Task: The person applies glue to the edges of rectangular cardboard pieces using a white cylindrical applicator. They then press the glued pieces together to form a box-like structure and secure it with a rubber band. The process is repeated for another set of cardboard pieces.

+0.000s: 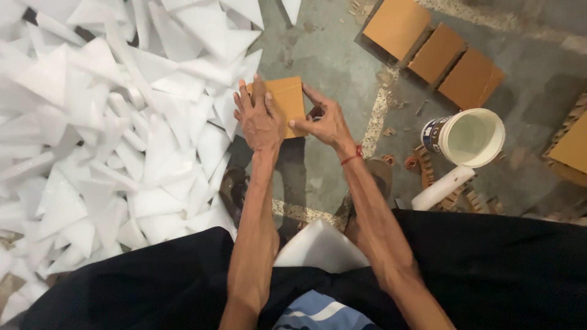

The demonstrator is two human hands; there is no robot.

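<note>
A small tan cardboard piece (pixel 287 101) is held out in front of me over the grey floor. My left hand (pixel 258 116) lies flat on its left part with fingers spread. On the piece's right and lower edge, my right hand (pixel 327 122) pinches with thumb and fingers; a red thread circles that wrist. A white foam wedge (pixel 319 245) rests between my knees on my dark clothing.
A large heap of white foam triangles (pixel 104 128) covers the floor on the left. Folded tan cardboard boxes (pixel 437 52) lie at the upper right, a white bucket (pixel 468 137) and a white tube (pixel 441 188) at the right, with more cardboard (pixel 575 146) at the edge.
</note>
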